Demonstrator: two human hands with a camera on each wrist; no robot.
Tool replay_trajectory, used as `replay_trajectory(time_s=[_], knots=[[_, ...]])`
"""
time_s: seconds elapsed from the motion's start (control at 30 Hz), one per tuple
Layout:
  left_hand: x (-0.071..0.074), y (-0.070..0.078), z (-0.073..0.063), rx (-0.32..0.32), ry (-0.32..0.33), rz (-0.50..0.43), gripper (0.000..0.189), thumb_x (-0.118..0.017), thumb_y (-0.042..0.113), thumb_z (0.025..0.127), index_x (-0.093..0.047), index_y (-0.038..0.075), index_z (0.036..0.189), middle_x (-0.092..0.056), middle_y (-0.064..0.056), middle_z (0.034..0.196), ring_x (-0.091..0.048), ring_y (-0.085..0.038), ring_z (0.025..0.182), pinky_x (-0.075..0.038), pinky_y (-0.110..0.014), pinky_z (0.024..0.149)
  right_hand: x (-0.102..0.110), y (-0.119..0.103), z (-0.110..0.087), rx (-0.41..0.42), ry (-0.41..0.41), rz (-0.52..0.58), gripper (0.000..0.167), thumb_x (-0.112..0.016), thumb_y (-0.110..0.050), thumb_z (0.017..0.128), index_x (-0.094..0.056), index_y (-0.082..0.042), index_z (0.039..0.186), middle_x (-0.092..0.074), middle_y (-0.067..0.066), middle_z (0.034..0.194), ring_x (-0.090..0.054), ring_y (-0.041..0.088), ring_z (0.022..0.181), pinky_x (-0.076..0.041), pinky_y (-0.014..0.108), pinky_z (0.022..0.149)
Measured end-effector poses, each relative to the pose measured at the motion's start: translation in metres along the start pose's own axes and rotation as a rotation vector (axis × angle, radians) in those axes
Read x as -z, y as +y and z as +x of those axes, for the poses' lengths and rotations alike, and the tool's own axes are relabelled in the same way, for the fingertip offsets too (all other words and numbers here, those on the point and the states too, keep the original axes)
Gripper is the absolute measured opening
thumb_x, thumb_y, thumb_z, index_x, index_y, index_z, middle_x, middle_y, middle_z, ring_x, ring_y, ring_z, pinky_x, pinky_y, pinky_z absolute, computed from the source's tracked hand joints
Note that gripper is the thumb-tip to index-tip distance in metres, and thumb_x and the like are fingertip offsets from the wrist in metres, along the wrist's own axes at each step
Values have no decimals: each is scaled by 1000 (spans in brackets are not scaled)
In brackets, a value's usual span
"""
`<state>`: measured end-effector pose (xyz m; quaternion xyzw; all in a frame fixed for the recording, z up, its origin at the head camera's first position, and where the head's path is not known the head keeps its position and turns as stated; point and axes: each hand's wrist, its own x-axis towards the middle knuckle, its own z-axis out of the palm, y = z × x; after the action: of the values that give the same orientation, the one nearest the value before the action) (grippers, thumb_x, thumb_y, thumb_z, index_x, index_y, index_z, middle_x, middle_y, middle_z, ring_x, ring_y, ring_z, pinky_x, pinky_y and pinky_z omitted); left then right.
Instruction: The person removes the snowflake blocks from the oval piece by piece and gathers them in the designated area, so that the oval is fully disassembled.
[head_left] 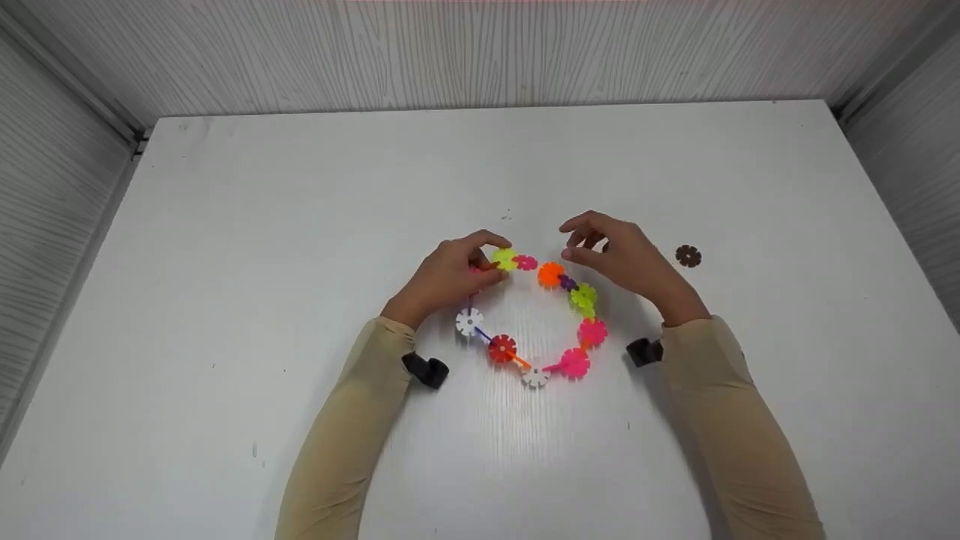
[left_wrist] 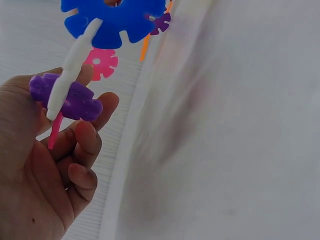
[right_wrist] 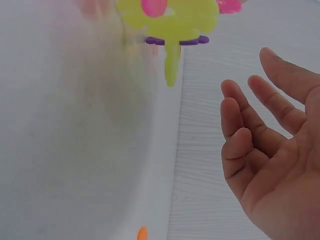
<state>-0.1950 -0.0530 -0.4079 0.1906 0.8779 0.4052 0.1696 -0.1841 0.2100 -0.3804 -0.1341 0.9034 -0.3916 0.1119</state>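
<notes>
A chain of notched plastic interlocking discs (head_left: 576,363) lies on the white table, curved into a ring with a small gap at its far side. My left hand (head_left: 455,271) grips the chain left of that gap, thumb and index finger at a yellow disc (head_left: 506,259); a small pink disc (head_left: 526,262) joins it. In the left wrist view, purple (left_wrist: 75,97) and blue discs (left_wrist: 112,22) are near that hand. My right hand (head_left: 619,251) is raised beside the gap, near an orange disc (head_left: 551,274), holding nothing. Its fingers bend loosely in the right wrist view.
A loose brown disc (head_left: 688,256) lies on the table (head_left: 300,225) to the right of my right hand. Wood-grain panels (head_left: 480,56) stand behind the table and at both sides. Black wrist pieces (head_left: 426,370) sit at both sleeves.
</notes>
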Motion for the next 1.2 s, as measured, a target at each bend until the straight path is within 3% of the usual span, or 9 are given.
replay_trajectory(time_s=[0.3,0.5,0.77,1.2], knots=[[-1,2,1,18,-1,-16,39,-68,29,89,-57,24,126,-64,-6,90,-55,-19,77,-48,-27,71,-11,-8,7,9,-70,-11,46,-67,-27,90,-53,-12,131,-63,9,113,-56,22,102,-46,36,85],[-1,2,1,-6,3,-17,38,-69,30,89,-58,24,125,-66,-5,89,-56,-17,76,-47,-26,70,-17,-13,9,1,-105,-40,39,-64,-22,93,-55,-14,130,-65,8,111,-57,23,101,-51,36,85],[-3,1,2,-58,11,-12,37,-69,31,89,-59,24,125,-66,-5,84,-55,-15,69,-45,-25,65,-24,-18,9,72,-112,-56,32,-63,-16,94,-59,-12,126,-70,11,107,-62,24,90,-52,31,74],[-3,2,2,-36,6,-28,36,-69,30,88,-60,25,123,-65,-5,81,-54,-15,71,-43,-27,67,-32,-22,12,67,-116,-30,31,-64,-15,92,-62,-18,123,-71,8,104,-60,21,83,-51,27,68]])
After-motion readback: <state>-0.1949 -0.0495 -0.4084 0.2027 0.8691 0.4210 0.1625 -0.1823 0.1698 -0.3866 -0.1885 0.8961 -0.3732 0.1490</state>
